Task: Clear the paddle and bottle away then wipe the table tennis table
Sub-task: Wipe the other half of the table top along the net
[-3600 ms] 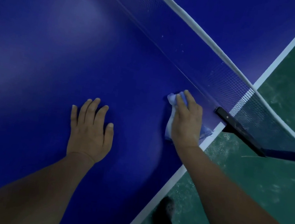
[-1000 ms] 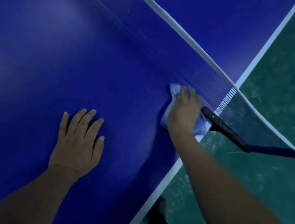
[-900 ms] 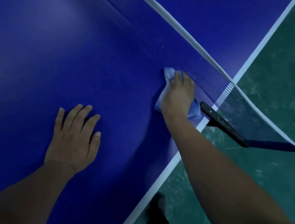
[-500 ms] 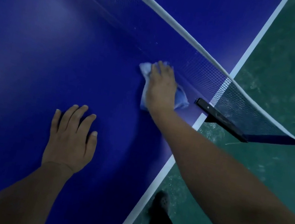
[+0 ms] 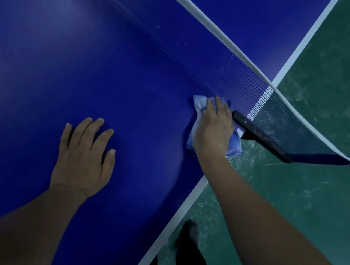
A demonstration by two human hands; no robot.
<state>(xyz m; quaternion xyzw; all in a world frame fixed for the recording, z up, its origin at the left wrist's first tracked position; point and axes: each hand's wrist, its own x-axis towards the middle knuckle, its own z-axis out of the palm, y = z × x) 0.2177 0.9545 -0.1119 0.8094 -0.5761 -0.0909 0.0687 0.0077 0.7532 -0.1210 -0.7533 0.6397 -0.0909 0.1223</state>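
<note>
1. The right hand (image 5: 214, 126) lies palm down on a crumpled pale blue cloth (image 5: 198, 104), its fingers straight and close together, pressing the cloth flat against the table. Cloth shows beyond the fingertips and at both sides of the hand.

2. The cloth sits on the near half of the dark blue table tennis table (image 5: 68, 50), just beside the foot of the net and close to the white side line (image 5: 192, 197). Its right corner hangs just past the table edge.

3. The left hand (image 5: 84, 155) rests flat on the bare table top, well apart from the cloth. Its fingers are straight and slightly spread, the thumb out to the side, and it holds nothing.

4. Both forearms are bare and reach in from the lower edge of the view.

5. The black mesh net with a white top band (image 5: 207, 22) runs diagonally from the upper left to the right. A black net bracket (image 5: 259, 135) clamps it at the table edge, just beside the right hand, and juts out over the floor.

6. Beyond the net lies the far half of the table, also blue with a white edge line.

7. The floor (image 5: 341, 110) is mottled green. A dark shoe (image 5: 189, 233) and dark trouser leg stand just beside the table edge.

8. The light is dim and bluish.
</note>
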